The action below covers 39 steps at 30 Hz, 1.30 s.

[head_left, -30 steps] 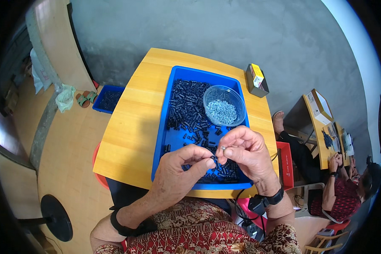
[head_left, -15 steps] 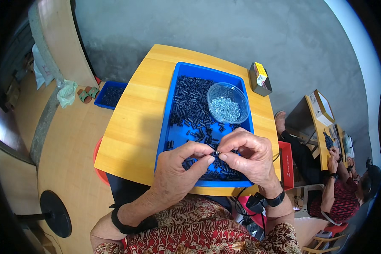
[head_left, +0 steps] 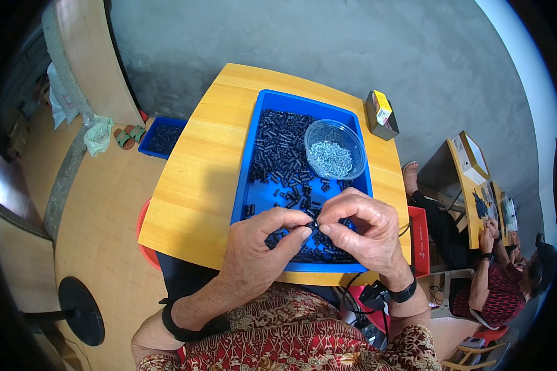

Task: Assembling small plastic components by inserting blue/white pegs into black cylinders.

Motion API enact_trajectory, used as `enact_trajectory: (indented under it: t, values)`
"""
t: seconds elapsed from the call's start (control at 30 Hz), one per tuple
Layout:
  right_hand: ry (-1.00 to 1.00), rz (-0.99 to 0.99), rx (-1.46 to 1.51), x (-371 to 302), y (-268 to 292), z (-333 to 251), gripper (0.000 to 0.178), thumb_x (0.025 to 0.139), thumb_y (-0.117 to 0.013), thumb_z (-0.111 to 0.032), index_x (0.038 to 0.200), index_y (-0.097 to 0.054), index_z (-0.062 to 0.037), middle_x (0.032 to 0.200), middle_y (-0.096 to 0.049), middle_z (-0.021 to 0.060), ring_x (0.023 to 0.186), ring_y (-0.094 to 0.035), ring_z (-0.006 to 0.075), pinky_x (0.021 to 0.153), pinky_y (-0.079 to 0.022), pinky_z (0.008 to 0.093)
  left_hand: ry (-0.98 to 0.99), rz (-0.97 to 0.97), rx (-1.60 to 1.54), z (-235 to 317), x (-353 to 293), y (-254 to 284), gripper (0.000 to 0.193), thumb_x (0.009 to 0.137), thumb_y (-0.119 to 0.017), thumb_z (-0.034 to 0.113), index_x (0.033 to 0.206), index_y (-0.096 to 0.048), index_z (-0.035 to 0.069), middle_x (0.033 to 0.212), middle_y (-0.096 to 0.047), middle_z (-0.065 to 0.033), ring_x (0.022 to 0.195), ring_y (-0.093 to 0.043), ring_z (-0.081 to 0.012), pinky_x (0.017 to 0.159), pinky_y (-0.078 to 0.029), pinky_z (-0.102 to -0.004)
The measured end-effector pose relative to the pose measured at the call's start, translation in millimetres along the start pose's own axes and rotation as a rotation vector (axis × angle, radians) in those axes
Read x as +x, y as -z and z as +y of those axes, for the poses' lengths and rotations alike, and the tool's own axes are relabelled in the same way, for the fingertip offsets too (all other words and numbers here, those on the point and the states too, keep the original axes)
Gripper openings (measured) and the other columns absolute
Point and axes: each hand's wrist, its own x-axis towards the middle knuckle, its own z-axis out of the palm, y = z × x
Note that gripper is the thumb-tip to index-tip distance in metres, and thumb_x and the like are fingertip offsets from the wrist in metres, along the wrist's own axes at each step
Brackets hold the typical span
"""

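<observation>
Over the near part of a blue tray [head_left: 246, 179], my left hand [head_left: 260, 241] and my right hand [head_left: 368, 229] meet fingertip to fingertip. My left thumb and forefinger pinch a small black plastic part [head_left: 311, 225]. The right thumb and forefinger close on something tiny at its end, a shiny speck mostly hidden by the fingers. Many small black tubular parts [head_left: 281, 145] fill the tray's far left and lie scattered below my hands. A clear round tub [head_left: 335, 127] of small silvery metal pieces [head_left: 331, 159] stands inside the tray at the far right.
The tray rests on a yellow wooden table [head_left: 189, 185]. A dark box [head_left: 387, 128] holding a yellow carton sits at its far right corner. On the floor left is another blue tray [head_left: 161, 139]. A co-worker [head_left: 492, 290] sits at a table on the right.
Both hands stay pinched together in nearly the same place, with only slight finger movement. The shiny speck between the fingertips shows a little differently.
</observation>
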Motion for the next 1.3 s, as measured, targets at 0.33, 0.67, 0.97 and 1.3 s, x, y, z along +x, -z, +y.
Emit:
enact_trajectory:
  t: [0.33, 0.67, 0.97, 1.3]
  values:
    - [0.079, -0.051, -0.217, 0.0, -1.9, -10.1, 0.011, 0.081, -0.068, 0.006, 0.091, -0.067, 0.0007, 0.090, -0.069, 0.0097, 0.085, -0.067, 0.0219, 0.073, -0.055, 0.0323, -0.279, 0.053, 0.361, -3.1, 0.3, -0.7, 0.016, 0.083, -0.075, 0.004, 0.098, -0.069, 0.005, 0.088, -0.071, -0.0089, 0.079, -0.066, -0.0228, 0.070, -0.049, -0.0333]
    - [0.050, -0.061, -0.161, -1.7, -5.2, -2.7, 0.011, 0.081, -0.069, 0.006, 0.091, -0.068, 0.0006, 0.090, -0.069, 0.0110, 0.086, -0.068, 0.0220, 0.072, -0.055, 0.0328, -0.187, 0.023, 0.264, -10.9, -1.4, -0.7, 0.016, 0.085, -0.074, 0.004, 0.099, -0.068, 0.003, 0.089, -0.071, -0.0096, 0.080, -0.068, -0.0217, 0.070, -0.052, -0.0322]
    - [-0.082, 0.039, -0.020, -1.9, -9.8, 1.5, 0.010, 0.082, -0.072, 0.002, 0.092, -0.068, -0.0009, 0.089, -0.068, 0.0082, 0.077, -0.060, 0.0156, 0.072, -0.050, 0.0288, -0.070, -0.004, 0.123, -9.4, 0.9, -0.9, 0.010, 0.090, -0.070, 0.004, 0.099, -0.068, 0.000, 0.089, -0.071, -0.0074, 0.082, -0.066, -0.0114, 0.071, -0.051, -0.0266]
    - [0.190, 0.055, -0.219, -2.1, -17.7, 6.3, 0.010, 0.082, -0.072, 0.003, 0.091, -0.069, 0.0001, 0.088, -0.070, 0.0114, 0.077, -0.066, 0.0180, 0.068, -0.053, 0.0286, 0.034, 0.020, 0.042, -5.9, -0.3, 0.1, 0.011, 0.091, -0.069, 0.007, 0.100, -0.068, 0.000, 0.088, -0.070, -0.0056, 0.083, -0.063, -0.0103, 0.074, -0.050, -0.0269]
